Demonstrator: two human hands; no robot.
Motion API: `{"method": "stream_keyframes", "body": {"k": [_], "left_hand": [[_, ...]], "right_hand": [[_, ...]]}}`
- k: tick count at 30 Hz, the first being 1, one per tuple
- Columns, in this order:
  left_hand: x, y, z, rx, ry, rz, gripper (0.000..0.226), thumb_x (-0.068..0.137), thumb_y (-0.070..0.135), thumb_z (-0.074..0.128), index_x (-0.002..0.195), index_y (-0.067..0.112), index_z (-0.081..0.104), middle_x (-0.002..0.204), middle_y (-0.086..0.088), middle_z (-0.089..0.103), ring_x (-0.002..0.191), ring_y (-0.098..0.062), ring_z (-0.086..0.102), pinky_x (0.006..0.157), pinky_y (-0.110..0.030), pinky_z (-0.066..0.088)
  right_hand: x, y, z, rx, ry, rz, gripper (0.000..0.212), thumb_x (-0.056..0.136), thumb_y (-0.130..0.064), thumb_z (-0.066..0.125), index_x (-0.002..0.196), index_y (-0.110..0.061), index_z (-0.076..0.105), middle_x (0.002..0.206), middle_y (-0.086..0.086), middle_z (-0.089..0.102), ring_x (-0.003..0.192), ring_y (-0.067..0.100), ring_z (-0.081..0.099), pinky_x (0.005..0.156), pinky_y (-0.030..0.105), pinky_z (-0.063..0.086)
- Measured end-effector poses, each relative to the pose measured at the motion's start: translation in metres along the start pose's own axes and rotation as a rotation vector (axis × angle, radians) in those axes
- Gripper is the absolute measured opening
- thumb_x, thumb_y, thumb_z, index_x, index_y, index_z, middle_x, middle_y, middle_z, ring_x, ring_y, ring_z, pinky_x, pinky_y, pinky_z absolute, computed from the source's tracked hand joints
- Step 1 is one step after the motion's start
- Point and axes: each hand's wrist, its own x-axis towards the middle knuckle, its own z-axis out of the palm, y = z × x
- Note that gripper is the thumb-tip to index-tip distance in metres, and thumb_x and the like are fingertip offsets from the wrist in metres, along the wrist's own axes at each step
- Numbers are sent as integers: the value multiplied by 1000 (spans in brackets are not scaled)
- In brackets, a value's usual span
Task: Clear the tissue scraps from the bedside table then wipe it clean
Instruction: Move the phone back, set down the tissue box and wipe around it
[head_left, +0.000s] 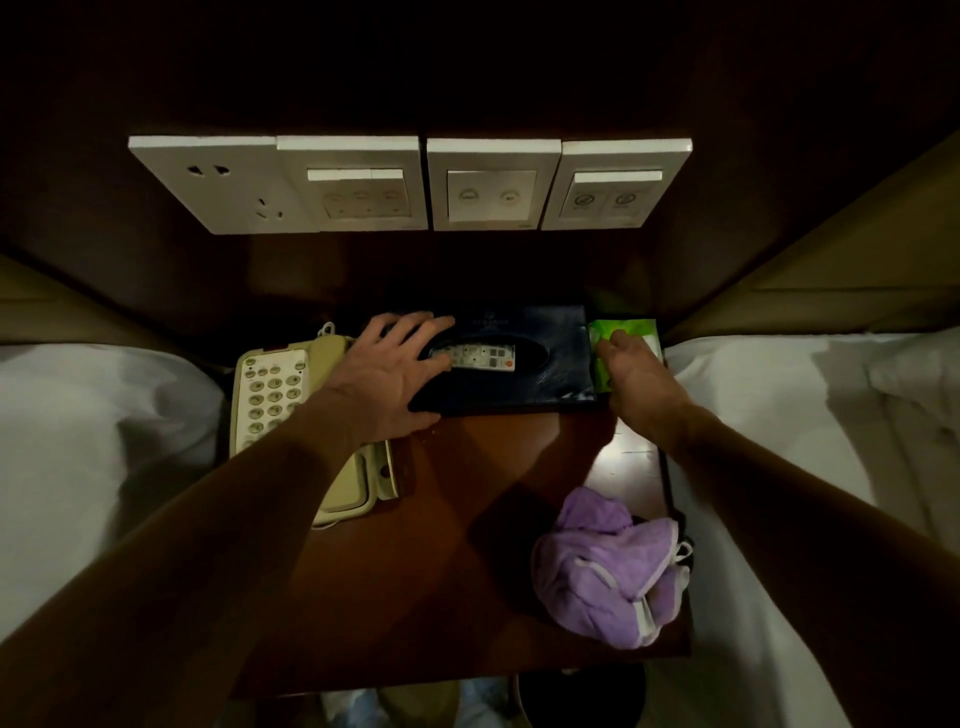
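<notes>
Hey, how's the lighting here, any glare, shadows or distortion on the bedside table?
Head view: dim, the top nearly black; a glare patch on the bedside table just below the right hand; both forearms throw dark shadows across the wood; the wide-angle lens bows the switch panels.

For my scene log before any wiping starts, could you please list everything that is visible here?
brown wooden bedside table: one, brown, between two beds
cream push-button telephone: one, cream, table's left side
dark blue leather tissue box: one, dark blue, table's back
white remote control: one, white, at the box's oval opening
green packet: one, green, right of the box
crumpled purple cloth: one, purple, table's front right
white wall panels: four, white, wall above table
white bedding: two beds, white, either side
left hand: one, flat on the tissue box
right hand: one, on the packet, grip unclear
</notes>
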Motion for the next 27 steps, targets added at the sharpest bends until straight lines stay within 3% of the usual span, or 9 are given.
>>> {"method": "stream_keyframes", "body": {"k": [3, 7, 10, 12, 15, 18, 21, 24, 27], "left_hand": [[0, 1, 0, 2, -16, -8, 70, 84, 72, 56, 141, 34, 44, 170, -4, 7, 153, -27, 14, 122, -49, 15], [1, 2, -3, -14, -40, -23, 82, 81, 72, 61, 147, 30, 36, 171, -3, 2, 156, -25, 9, 124, -50, 10], [-8, -3, -4, -102, -22, -3, 95, 78, 72, 62, 155, 29, 26, 172, -1, 3, 157, -21, 9, 125, -49, 7], [-24, -9, -7, -177, 40, -13, 92, 80, 69, 60, 156, 30, 25, 171, 0, 10, 154, -20, 19, 125, -48, 10], [-51, -17, -8, -280, 181, -145, 77, 87, 57, 58, 153, 26, 32, 165, 0, 25, 144, -22, 35, 120, -44, 23], [-88, -33, 0, -428, 267, -445, 64, 91, 45, 60, 147, 23, 39, 152, -2, 39, 132, -24, 46, 110, -44, 34], [-125, -49, 20, -629, 239, -782, 56, 96, 40, 60, 143, 17, 41, 140, -8, 45, 125, -30, 52, 103, -47, 40], [-154, -52, 45, -882, 64, -1025, 70, 97, 47, 61, 151, 13, 33, 149, -14, 41, 135, -36, 47, 110, -51, 41], [-167, -48, 68, -1110, 13, -1102, 90, 89, 55, 69, 156, 13, 27, 154, -16, 40, 137, -36, 47, 112, -54, 43]], "right_hand": [[0, 0, -3, 2, -17, -1, 68, 75, 7, 69, 139, -4, 50, 131, 18, 48, 122, 38, 48, 103, 44, 44], [-8, 0, -17, -33, 22, -17, 71, 73, 0, 71, 139, -12, 46, 129, 12, 49, 106, 40, 61, 84, 43, 51], [-22, -10, -36, -111, 105, -35, 70, 73, -1, 69, 138, -9, 45, 129, 15, 48, 97, 45, 63, 74, 47, 51], [-35, -21, -47, -103, 224, -29, 58, 75, -2, 70, 128, -8, 48, 121, 16, 46, 85, 46, 62, 65, 48, 52], [-55, -44, -57, 141, 470, 53, 39, 86, -6, 65, 120, -10, 47, 120, 13, 41, 78, 41, 58, 63, 50, 52], [-68, -98, -51, 436, 626, -31, 26, 89, -5, 64, 112, -10, 53, 110, 12, 50, 78, 31, 57, 70, 45, 49], [-76, -173, -22, 723, 476, -54, 14, 90, -11, 69, 99, -18, 60, 90, 5, 61, 74, 19, 60, 73, 48, 54], [-88, -250, 9, 775, 133, -12, 33, 91, -35, 71, 118, -24, 56, 115, -3, 55, 99, 14, 61, 87, 41, 57], [-91, -302, 29, 769, 34, 64, 59, 87, -48, 71, 134, -25, 45, 128, -4, 43, 123, 21, 48, 102, 45, 50]]}}
